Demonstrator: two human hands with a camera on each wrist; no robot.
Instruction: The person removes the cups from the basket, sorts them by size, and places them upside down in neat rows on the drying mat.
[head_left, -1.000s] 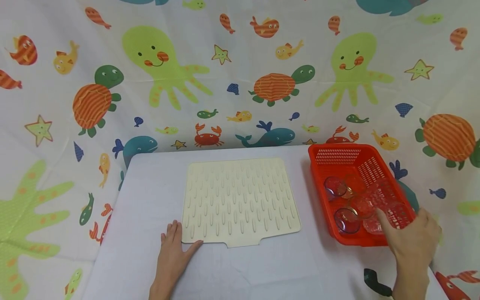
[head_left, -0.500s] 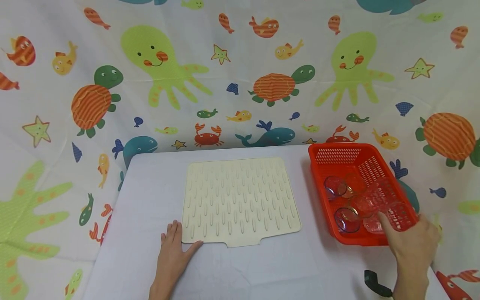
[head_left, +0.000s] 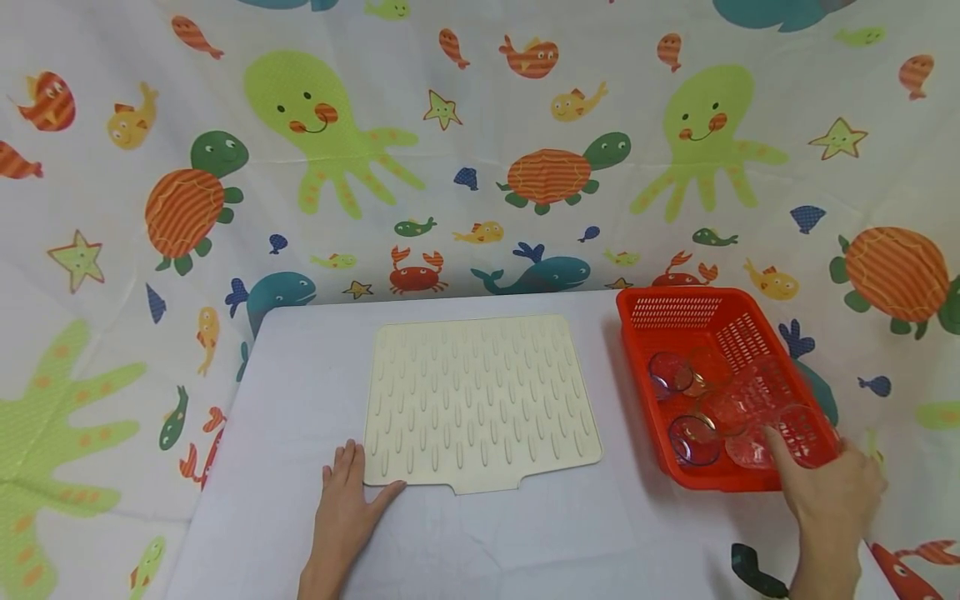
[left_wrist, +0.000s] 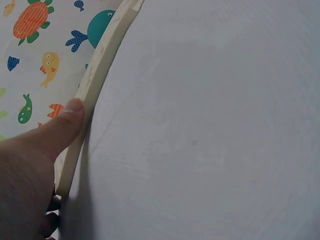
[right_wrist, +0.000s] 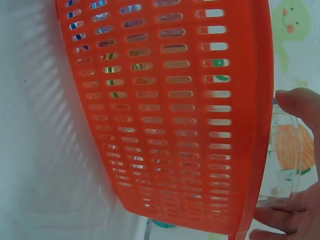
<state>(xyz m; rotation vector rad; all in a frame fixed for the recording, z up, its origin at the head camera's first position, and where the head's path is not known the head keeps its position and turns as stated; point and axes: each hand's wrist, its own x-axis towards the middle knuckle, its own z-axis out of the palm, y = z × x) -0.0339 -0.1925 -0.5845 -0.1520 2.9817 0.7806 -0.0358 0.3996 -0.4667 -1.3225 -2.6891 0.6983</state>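
Observation:
A cream draining board (head_left: 480, 400) with rows of raised ridges lies flat on the white table. My left hand (head_left: 345, 508) rests at its near left corner, thumb on the front edge and straight fingers along the left side. That thumb (left_wrist: 72, 112) also shows against the board's edge in the left wrist view. To the right stands a red plastic basket (head_left: 671, 312) holding several clear cups. At its near right corner my right hand (head_left: 836, 492) grips a clear cup (right_wrist: 287, 150), thumb and fingers around its sides, beyond the basket rim in the right wrist view.
Inside the basket, a purple-tinted cup (head_left: 670, 375) and a dark-rimmed cup (head_left: 693, 442) sit on the left side. A dark curved piece (head_left: 756, 571) sits beside the right wrist. A sea-animal curtain (head_left: 450, 167) hangs behind the table.
My right hand has shifted slightly right and toward me at the basket, keeping to the same corner. The left hand, board and basket stay in place.

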